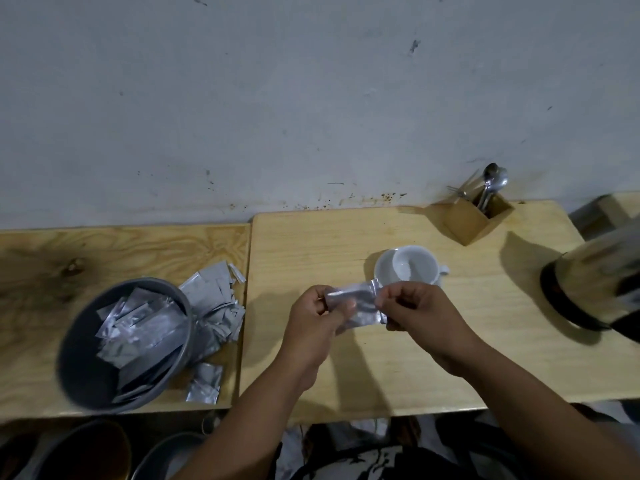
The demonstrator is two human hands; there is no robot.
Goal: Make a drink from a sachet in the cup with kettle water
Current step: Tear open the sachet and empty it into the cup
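A silver foil sachet is held between both hands above the wooden table. My left hand pinches its left end and my right hand pinches its right end near the top corner. Just behind the hands stands a white cup on a saucer, handle to the right, with nothing visible inside. The kettle, dark with a metal body, is blurred at the right edge of the table.
A grey bowl of silver sachets sits on the left table, with several more sachets heaped beside it. A wooden box with spoons stands at the back by the wall. Bowls lie below the table edge.
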